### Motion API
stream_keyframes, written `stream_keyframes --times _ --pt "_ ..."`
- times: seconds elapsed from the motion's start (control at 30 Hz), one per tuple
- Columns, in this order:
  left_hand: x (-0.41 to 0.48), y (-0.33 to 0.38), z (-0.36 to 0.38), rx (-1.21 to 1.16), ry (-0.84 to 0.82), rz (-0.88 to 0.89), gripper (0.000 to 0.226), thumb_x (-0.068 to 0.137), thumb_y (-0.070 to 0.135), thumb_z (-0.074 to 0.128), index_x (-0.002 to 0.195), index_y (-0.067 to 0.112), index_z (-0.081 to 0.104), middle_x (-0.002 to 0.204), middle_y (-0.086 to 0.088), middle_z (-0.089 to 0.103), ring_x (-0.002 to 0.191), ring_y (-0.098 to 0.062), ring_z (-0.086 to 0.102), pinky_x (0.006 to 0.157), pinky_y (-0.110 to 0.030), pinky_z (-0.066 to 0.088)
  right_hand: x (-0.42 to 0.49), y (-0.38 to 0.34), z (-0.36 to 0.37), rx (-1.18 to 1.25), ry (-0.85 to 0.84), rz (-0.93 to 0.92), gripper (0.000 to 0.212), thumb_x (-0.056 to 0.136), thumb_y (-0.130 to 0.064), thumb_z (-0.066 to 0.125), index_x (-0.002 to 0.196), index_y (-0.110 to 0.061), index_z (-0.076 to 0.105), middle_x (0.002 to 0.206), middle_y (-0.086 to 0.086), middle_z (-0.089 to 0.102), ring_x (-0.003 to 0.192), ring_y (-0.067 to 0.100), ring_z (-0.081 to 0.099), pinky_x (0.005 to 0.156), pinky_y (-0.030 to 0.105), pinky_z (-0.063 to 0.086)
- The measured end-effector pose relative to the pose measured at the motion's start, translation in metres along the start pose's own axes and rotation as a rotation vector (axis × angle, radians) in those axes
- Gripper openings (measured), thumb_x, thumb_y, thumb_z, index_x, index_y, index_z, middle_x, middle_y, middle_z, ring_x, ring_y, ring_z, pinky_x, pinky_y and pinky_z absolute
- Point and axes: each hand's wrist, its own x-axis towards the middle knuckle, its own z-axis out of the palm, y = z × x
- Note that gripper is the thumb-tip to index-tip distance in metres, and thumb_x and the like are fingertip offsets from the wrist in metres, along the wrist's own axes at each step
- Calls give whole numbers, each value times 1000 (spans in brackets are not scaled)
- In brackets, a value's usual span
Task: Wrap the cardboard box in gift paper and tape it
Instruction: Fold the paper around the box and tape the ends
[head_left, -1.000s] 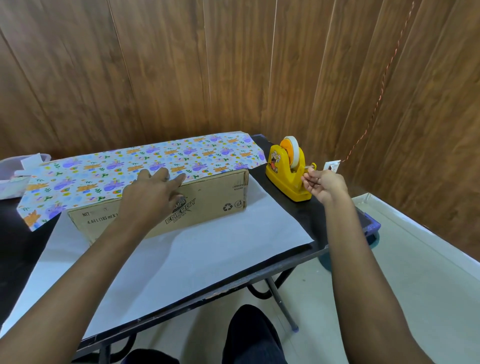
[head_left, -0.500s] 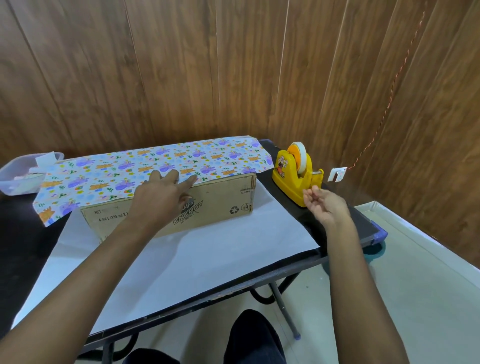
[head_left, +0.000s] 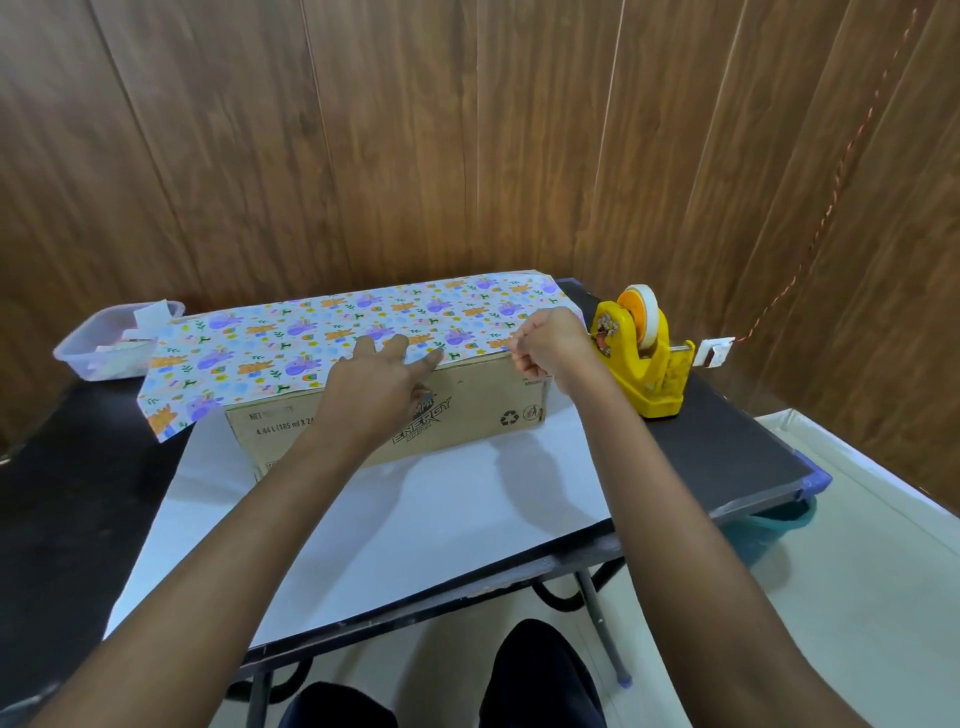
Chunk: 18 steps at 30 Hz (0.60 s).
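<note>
Head view: since a moment ago the right hand (head_left: 550, 348) has left the dispenser (head_left: 644, 364) and come across to the right end of the box (head_left: 467, 410). The left hand (head_left: 374, 384) has stayed where it was, on the box's near top edge. The paper (head_left: 311, 338) lies over the box as before.

The black table (head_left: 727, 457) stands in a corner of wood-panelled wall (head_left: 363, 130). The paper's white underside is spread across the table towards the person, and the printed side is folded over the top of the box. The yellow dispenser sits at the table's right, just beside the box's end, with its roll on top. A clear tub (head_left: 93, 353) of scraps sits at the far left. A twisted orange cord (head_left: 831, 197) runs down the right wall to a small white fitting (head_left: 717, 352). The floor (head_left: 857, 571) is pale.

The box lies lengthways in the middle of the table, its bare cardboard front facing the person. The left fingers are straight and spread, pressing the paper's edge down on the box's front rim. The right fingers are curled tight above the right top corner, thumb and forefinger pinching a thin pale strip (head_left: 513, 347), which shows only faintly against the print.
</note>
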Motion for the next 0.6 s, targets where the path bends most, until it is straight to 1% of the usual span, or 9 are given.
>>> stream_keyframes --times 0.03,0.1,0.17,0.23,0.37,0.43,0.5,0.53,0.6 --pt "0 0 0 9 -6 -2 50 95 43 45 143 38 32 128 -4 46 109 -31 45 63 -32 36 0 -1 1 -51 18 -30 29 90 5 48 65 -9 48 60 8 51 49 16 47 47 23 42" --pt "-1 0 -1 9 -13 -10 49 95 43 43 143 38 30 128 -3 45 110 -31 44 66 -33 38 4 -2 4 -73 74 -44 28 88 4 49 64 -11 48 62 7 54 49 16 47 48 23 41" --pt "-1 0 -1 -4 -15 -16 49 95 42 44 142 38 31 127 -4 45 111 -32 43 69 -34 41 11 -3 7 -73 118 -8 30 87 9 47 62 -7 45 74 13 58 48 18 43 49 25 36" --pt "-2 0 -1 -22 -15 -17 48 95 40 45 142 37 34 126 -5 46 111 -33 43 70 -35 42 17 -6 11 -58 146 37 28 87 11 46 63 -4 46 82 16 58 50 19 42 52 27 35" --pt "-3 -1 -1 -65 9 -9 47 93 37 51 139 34 41 121 -9 51 106 -36 46 66 -36 41 26 -9 17 -142 148 35 27 86 11 47 65 -5 44 75 17 58 59 23 48 60 29 41" --pt "-3 -1 -1 -52 6 -13 47 94 38 49 140 35 39 123 -7 49 108 -35 45 67 -36 40 30 -9 18 -163 126 61 20 86 12 47 72 -3 48 71 17 56 57 23 45 60 32 39" --pt "-3 -1 -1 -39 0 -12 48 95 39 46 141 35 36 125 -6 47 110 -34 44 68 -35 39 26 -11 18 -189 94 93 10 89 6 53 84 -3 49 62 13 54 49 22 46 52 32 44" --pt "-3 0 -2 -42 1 -13 47 95 39 46 141 35 35 126 -6 47 110 -34 44 68 -35 39 22 -10 15 -215 79 105 11 90 0 57 89 -3 46 61 12 53 47 23 49 50 33 48" --pt "-3 0 -2 -50 5 -13 47 95 39 46 141 35 35 125 -6 47 110 -34 44 69 -35 40 14 -4 8 -215 39 115 26 88 -9 64 101 -3 43 65 16 53 46 23 56 49 34 52"
